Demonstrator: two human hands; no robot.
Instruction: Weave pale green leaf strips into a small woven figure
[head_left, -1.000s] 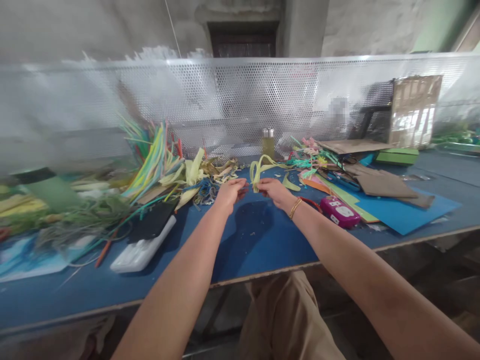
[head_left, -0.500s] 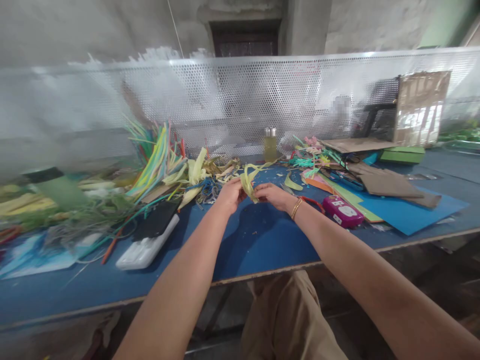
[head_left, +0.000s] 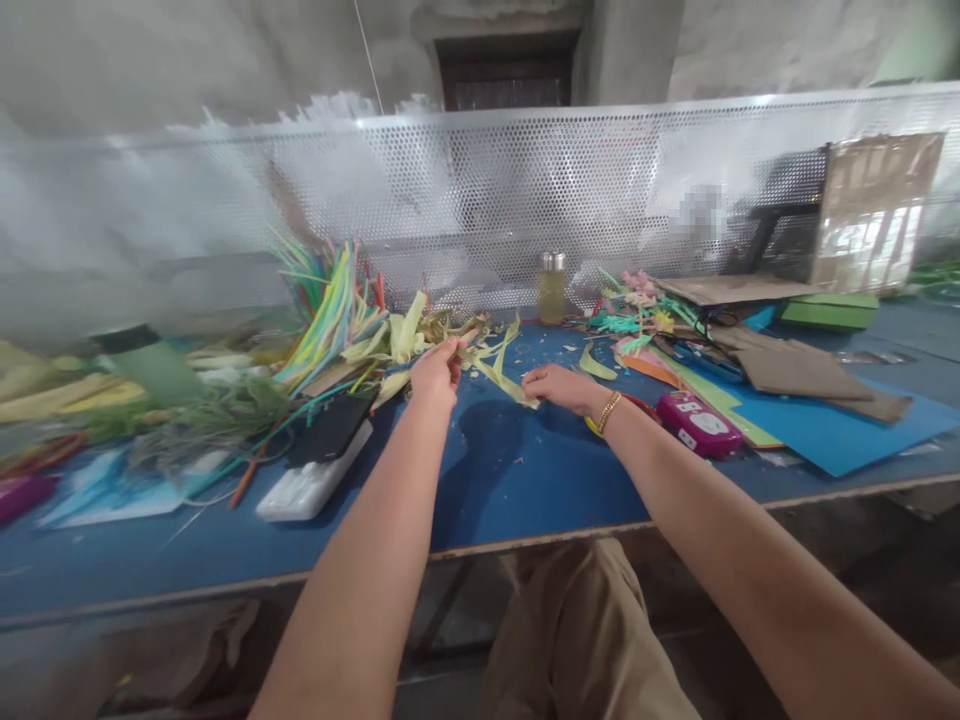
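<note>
A pale green strip of dried leaf, like corn husk (head_left: 504,378), stretches over the blue table with thin ends curling up. My right hand (head_left: 559,388), a gold bracelet at its wrist, pinches the lower end. My left hand (head_left: 437,370) has its fingers closed at the husk's other side; the fingertips are partly hidden and appear to grip a thin end. Just behind that hand lies a heap of more husks (head_left: 405,335). A loose curved husk piece (head_left: 596,362) rests beyond my right hand.
Left of my hands are a bundle of coloured pipe cleaners (head_left: 326,320), a black phone (head_left: 334,428) on a white case (head_left: 315,480), and a green bottle (head_left: 146,365). To the right are a purple device (head_left: 697,425), blue paper (head_left: 832,430) and cardboard (head_left: 787,362). A clear bottle (head_left: 552,290) stands behind.
My hands have moved apart, the left one going left. The husk, looped upright between them before, is now drawn out lower and flatter. The view has shifted slightly.
</note>
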